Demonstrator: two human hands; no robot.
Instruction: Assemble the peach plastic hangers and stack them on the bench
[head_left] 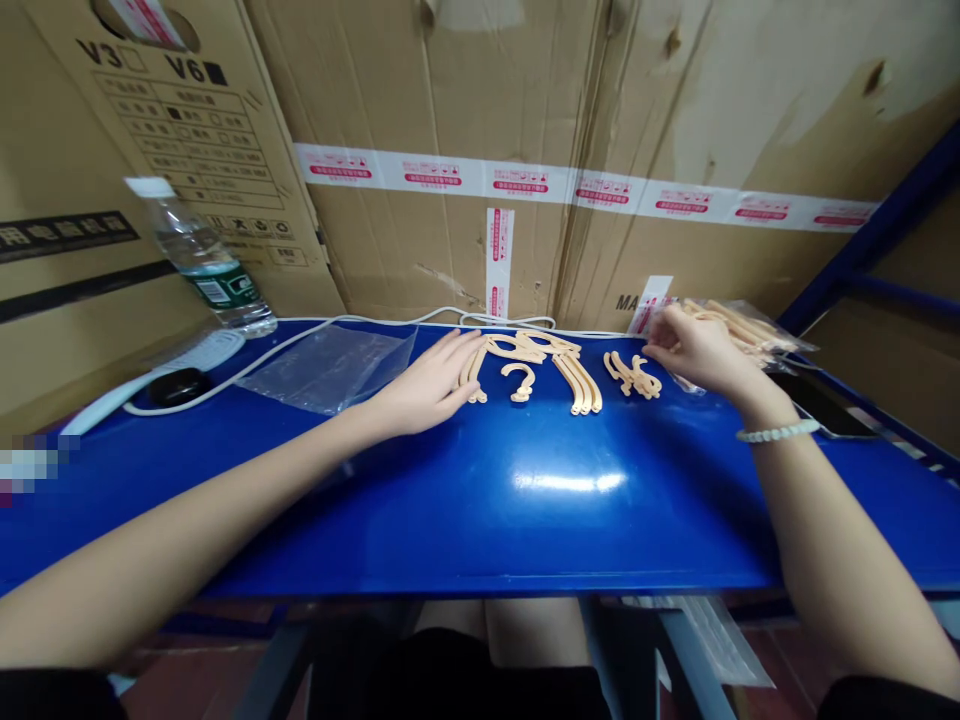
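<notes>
My left hand (pixel 439 383) lies flat with its fingers stretched out, touching a group of beige curved strips (pixel 477 385) and partly covering them. Beside it is a beige hook-shaped piece (pixel 520 382). Flat beige frame-like pieces (pixel 551 344) sit behind the hook, with three long curved strips (pixel 577 384) to its right. A small pile of beige hooks (pixel 634 376) is just left of my right hand (pixel 697 350). That hand's fingers are bent together at a clear plastic bag of beige pieces (pixel 739 328); what is between the fingertips is hidden.
Clear flat bag (pixel 330 368), white cable (pixel 285 345), black mouse (pixel 178 386) and light-coloured keyboard-like object (pixel 172 365) lie at left. A water bottle (pixel 206 265) leans near cardboard (pixel 450 100). A phone (pixel 825 405) rests right on the blue table (pixel 465 520).
</notes>
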